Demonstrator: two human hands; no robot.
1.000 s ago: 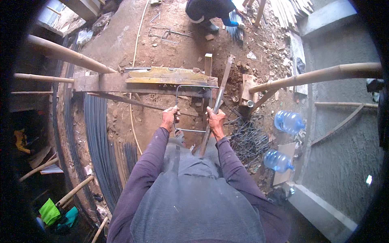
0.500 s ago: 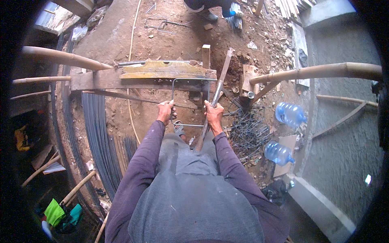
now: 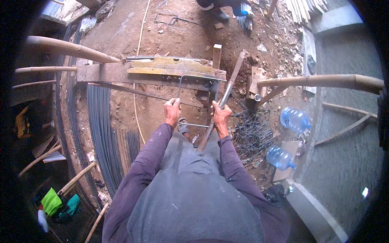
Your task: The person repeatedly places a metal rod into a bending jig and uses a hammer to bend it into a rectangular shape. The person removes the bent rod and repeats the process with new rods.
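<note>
My left hand (image 3: 172, 111) is closed on the left side of a thin steel bar bent into a rectangular stirrup (image 3: 194, 124). The far side of that stirrup lies over the edge of a wooden bench plank (image 3: 91, 73). In my right hand (image 3: 221, 117) is a long metal pipe (image 3: 232, 79), slanting from near my legs up past the bench's right end. The right side of the stirrup runs close beside this hand; whether the fingers touch it cannot be made out. A worn yellow board (image 3: 158, 66) rests on top of the plank.
Dark straight rods (image 3: 99, 117) lie in a bundle at left. Right of my legs is a pile of bent steel pieces (image 3: 255, 133), with two blue water jugs (image 3: 295, 120) beyond. Bamboo poles (image 3: 320, 82) jut in from both sides. Another person's boot (image 3: 219, 14) shows at the far edge.
The whole view has shifted slightly rightward. Both hands keep their grips on the stirrup and the pipe, whose positions against the bench look nearly the same.
</note>
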